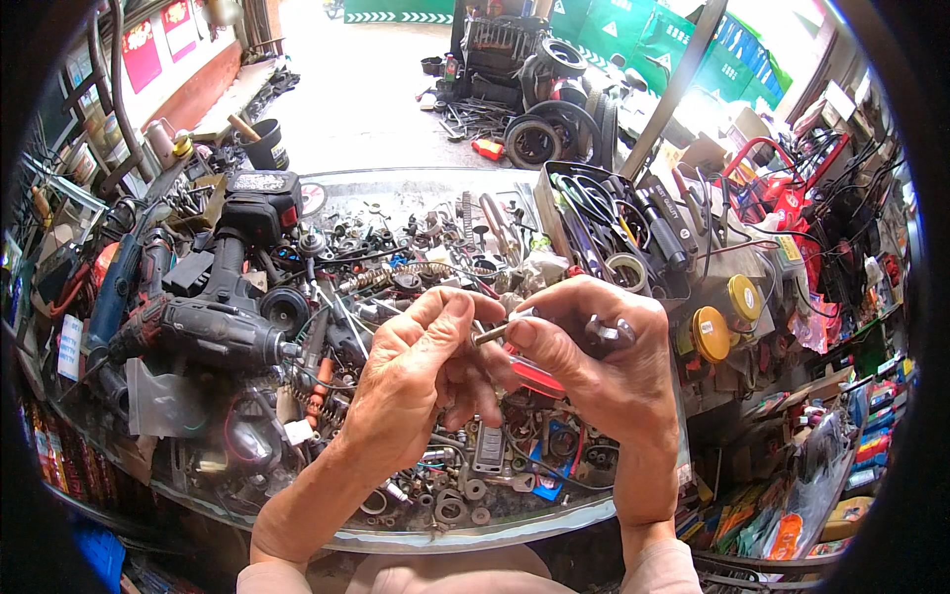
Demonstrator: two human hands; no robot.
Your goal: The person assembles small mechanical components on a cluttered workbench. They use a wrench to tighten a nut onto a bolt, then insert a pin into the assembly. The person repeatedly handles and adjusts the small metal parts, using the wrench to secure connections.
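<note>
Spanning the frame, a cluttered glass-topped workbench [554,520] carries loose washers, springs, nuts and scrap metal. On its left lies a large black cordless impact wrench [213,327], nose toward the middle. At the right rear stands an open dark metal tool tray [559,213] full of pliers and drivers. Two round yellow tins [727,317] sit at the right edge, just beside that tray.

Both hands meet above the bench's middle. The left hand [416,381] pinches the near end of a short grey metal pin [492,332] between thumb and forefinger. The right hand [594,361] closes thumb and forefinger on the pin's other end, and its curled fingers also clasp a dark knobbly metal fitting [606,332]; a red-handled tool [534,376] shows under the palm.

Judgement: the step looks like seating or turning the pin against the fitting. The next move would call for steady alignment and a firm twist without dropping small parts.

Signs: red rectangular posters [158,40] on the left wall; green panels [633,35] at far top right; bright flat packets [762,520] racked low right.
</note>
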